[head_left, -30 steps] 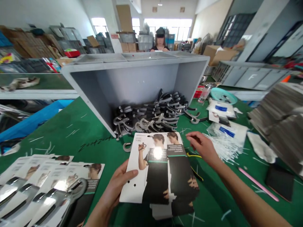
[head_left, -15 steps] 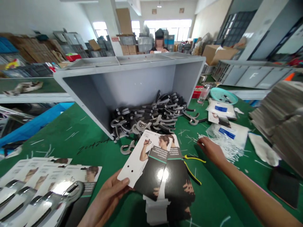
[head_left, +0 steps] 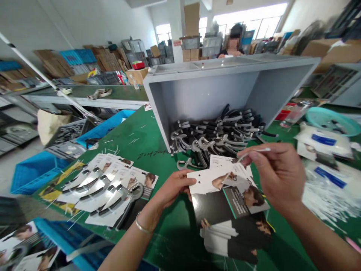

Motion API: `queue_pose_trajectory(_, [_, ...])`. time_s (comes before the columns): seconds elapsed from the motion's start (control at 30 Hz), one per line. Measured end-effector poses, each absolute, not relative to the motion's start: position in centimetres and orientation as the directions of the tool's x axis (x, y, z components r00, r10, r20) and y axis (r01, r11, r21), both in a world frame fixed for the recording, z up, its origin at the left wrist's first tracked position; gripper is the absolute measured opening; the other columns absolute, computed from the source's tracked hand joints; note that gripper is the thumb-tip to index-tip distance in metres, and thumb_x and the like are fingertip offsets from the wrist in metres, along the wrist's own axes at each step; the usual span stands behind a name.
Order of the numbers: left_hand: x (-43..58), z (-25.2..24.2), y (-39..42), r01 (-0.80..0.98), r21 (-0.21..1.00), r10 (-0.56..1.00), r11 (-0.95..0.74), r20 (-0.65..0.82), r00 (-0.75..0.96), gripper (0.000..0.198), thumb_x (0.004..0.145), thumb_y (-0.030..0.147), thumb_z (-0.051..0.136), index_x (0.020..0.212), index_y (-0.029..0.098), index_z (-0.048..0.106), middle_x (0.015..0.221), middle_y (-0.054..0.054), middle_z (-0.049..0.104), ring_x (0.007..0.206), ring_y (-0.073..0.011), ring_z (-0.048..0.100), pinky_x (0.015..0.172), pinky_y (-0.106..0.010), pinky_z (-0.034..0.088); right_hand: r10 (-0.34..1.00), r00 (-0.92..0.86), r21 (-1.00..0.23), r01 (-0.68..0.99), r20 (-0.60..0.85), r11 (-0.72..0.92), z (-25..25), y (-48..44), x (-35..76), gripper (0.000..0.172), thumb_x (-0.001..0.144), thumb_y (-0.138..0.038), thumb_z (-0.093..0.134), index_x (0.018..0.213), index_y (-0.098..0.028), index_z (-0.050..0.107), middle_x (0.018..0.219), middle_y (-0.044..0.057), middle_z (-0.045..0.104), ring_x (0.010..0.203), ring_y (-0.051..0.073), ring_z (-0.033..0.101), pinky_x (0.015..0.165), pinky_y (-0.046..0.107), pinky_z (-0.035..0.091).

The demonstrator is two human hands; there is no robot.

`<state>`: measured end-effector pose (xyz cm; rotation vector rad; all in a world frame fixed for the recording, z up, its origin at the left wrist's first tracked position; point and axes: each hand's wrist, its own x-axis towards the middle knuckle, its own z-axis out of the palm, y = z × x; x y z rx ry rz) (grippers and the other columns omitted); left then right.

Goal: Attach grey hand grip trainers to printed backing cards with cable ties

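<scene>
My left hand [head_left: 175, 187] pinches the punched end of a printed backing card [head_left: 205, 181] between thumb and fingers. That card is tilted above a pile of similar cards [head_left: 218, 238]. Over its right part, my right hand [head_left: 282, 178] grips a thin white cable tie [head_left: 261, 150], whose tail hangs down across the card. Behind the cards, grey-and-black hand grips [head_left: 217, 131] lie heaped in a tipped grey crate [head_left: 203, 90]. On the left, several cards with grips on them [head_left: 108, 188] lie overlapping.
White cable ties [head_left: 324, 195] are strewn at the right beside plastic bags [head_left: 317, 139] and a turquoise basin [head_left: 329, 116]. Blue crates [head_left: 36, 173] stand off the table's left edge. Yellow handles [head_left: 270, 225] peek out from behind the card pile. Another person [head_left: 232, 47] is behind the crate.
My right hand has come from the tie pile to the card, now with a cable tie. The card in my left hand has been turned. The view has swung left.
</scene>
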<state>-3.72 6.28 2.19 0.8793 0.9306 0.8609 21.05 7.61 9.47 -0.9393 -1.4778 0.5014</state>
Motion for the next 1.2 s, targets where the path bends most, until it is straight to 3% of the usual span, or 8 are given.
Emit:
queue_pose_trajectory(0.33, [-4.1,1.0,7.3,-0.265,0.886,0.878,0.380,-0.256,0.404,0.036,0.072,0.032,0.077,0.101,0.011,0.071,0.075,-0.004,0.065,0.058,-0.0137,0.060,0.047,-0.024,0.053,0.774,-0.189,-0.626,0.487,0.605,0.609,6.1,8.8,18.9,0.015,0.097,-0.022,0.055,0.111,-0.026,0.061,0.104,0.004,0.073,0.095,0.022,0.072,0.081,0.038,0.059])
queue_pose_trajectory(0.53, [-3.9,0.6,7.9,-0.262,0.882,0.869,0.393,-0.262,0.420,0.035,0.071,0.032,0.077,0.099,0.012,0.071,0.072,-0.003,0.064,0.057,-0.0134,0.060,0.047,-0.023,0.052,0.745,-0.311,-0.504,0.579,0.591,0.641,6.4,9.0,19.4,0.018,0.098,-0.020,0.050,0.099,-0.025,0.067,0.104,0.005,0.075,0.099,0.022,0.071,0.088,0.039,0.055])
queue_pose_trajectory(0.7, [-3.9,0.7,8.2,-0.249,0.886,0.868,0.391,-0.264,0.421,0.032,0.073,0.030,0.075,0.099,0.011,0.071,0.071,-0.003,0.064,0.053,-0.0123,0.058,0.047,-0.024,0.053,0.657,-0.440,-0.407,0.538,0.612,0.739,6.3,9.9,19.4,0.020,0.098,-0.018,0.046,0.100,-0.022,0.066,0.105,0.007,0.075,0.099,0.020,0.071,0.087,0.035,0.055])
queue_pose_trajectory(0.9, [-3.8,0.7,8.4,-0.231,0.895,0.865,0.382,-0.258,0.431,0.031,0.075,0.029,0.074,0.101,0.012,0.071,0.071,-0.002,0.064,0.053,-0.0129,0.059,0.047,-0.024,0.053,0.626,-0.487,-0.383,0.510,0.609,0.770,6.1,10.3,19.6,0.018,0.098,-0.019,0.046,0.100,-0.024,0.062,0.106,0.006,0.075,0.099,0.021,0.071,0.086,0.037,0.056])
queue_pose_trajectory(1.07, [-3.6,0.7,8.5,-0.223,0.899,0.873,0.376,-0.264,0.409,0.040,0.075,0.033,0.077,0.108,0.012,0.070,0.074,-0.003,0.064,0.057,-0.0130,0.058,0.048,-0.023,0.051,0.607,-0.550,-0.321,0.531,0.574,0.784,5.7,10.2,19.2,0.021,0.099,-0.017,0.042,0.106,-0.023,0.060,0.108,0.007,0.074,0.101,0.021,0.070,0.088,0.036,0.056])
queue_pose_trajectory(1.2, [-3.6,-0.1,8.1,-0.259,0.916,0.913,0.307,-0.207,0.351,0.043,0.087,0.045,0.065,0.113,0.013,0.070,0.082,-0.005,0.064,0.064,-0.0121,0.057,0.052,-0.021,0.049,0.628,-0.577,-0.364,0.515,0.522,0.776,4.9,9.8,19.0,0.020,0.097,-0.016,0.045,0.111,-0.023,0.057,0.104,0.007,0.074,0.095,0.020,0.072,0.080,0.032,0.058])
